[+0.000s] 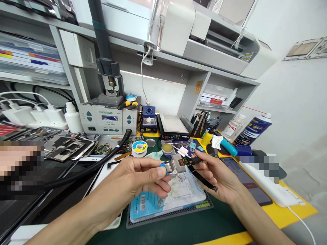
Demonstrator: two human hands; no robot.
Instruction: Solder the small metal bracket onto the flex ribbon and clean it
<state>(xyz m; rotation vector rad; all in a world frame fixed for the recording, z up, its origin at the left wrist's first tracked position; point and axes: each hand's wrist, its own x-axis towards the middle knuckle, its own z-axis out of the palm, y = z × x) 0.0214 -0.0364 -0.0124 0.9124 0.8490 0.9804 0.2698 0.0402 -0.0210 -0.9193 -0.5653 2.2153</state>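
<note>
In the middle of the head view, my left hand [139,175] pinches a metal spring clip [171,166] by its blue-tipped handle. The clip's jaws meet a small flat part [183,162] with silver and black on it; how firmly they bite I cannot tell. My right hand [219,172] has thumb and fingers closed on the far end of that part. From it a black flex cable [204,179] hangs down past my right fingers. Below both hands lies a blue and white packet [150,204] on a dark mat.
A hot-air rework station [107,120] stands at the back left, its black hose [102,160] crossing the bench. Nearby are a solder spool [139,148] and a flux tin [167,148]. Opened tablets [65,146] lie left. A spray can [252,129] stands right.
</note>
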